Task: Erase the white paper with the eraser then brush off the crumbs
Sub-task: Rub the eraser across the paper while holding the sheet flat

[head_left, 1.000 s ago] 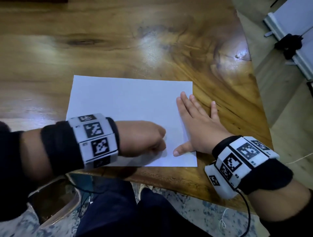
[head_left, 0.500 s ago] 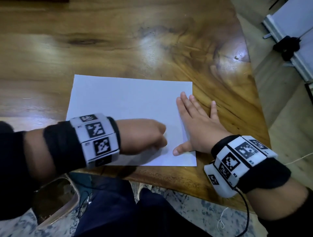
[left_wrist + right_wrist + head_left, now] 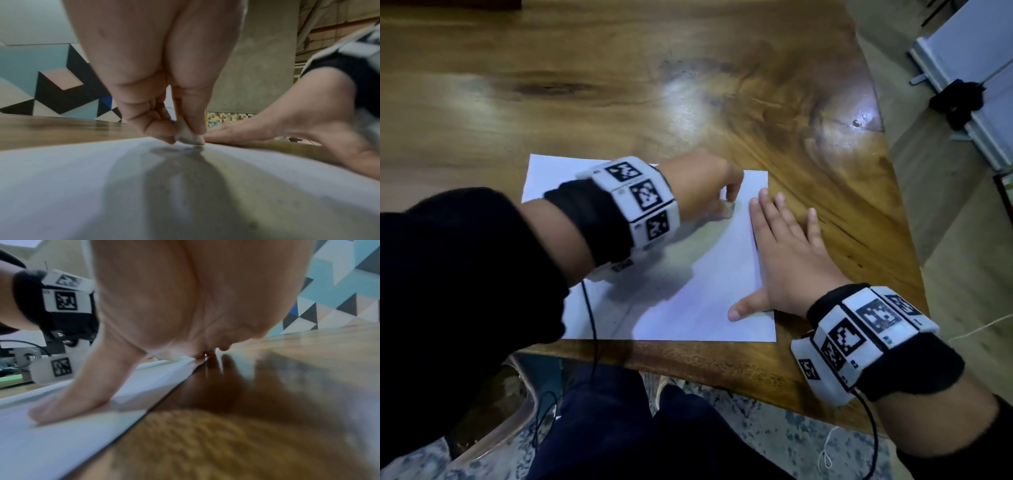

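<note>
A white sheet of paper lies flat near the front edge of the wooden table. My left hand pinches a small greyish eraser and holds its tip on the paper near the far right corner. My right hand lies flat with straight fingers across the paper's right edge, thumb on the sheet, the other fingers partly on the wood. Tiny specks dot the paper under the left wrist.
The table's front edge runs just below the paper, and its right edge slants off toward the floor. A white board with a black clamp stands on the floor at the far right. My knees and a patterned rug lie under the table.
My left hand with the eraser has moved from the paper's near middle up toward its far right corner. The right hand stays pressed on the paper's right edge.
</note>
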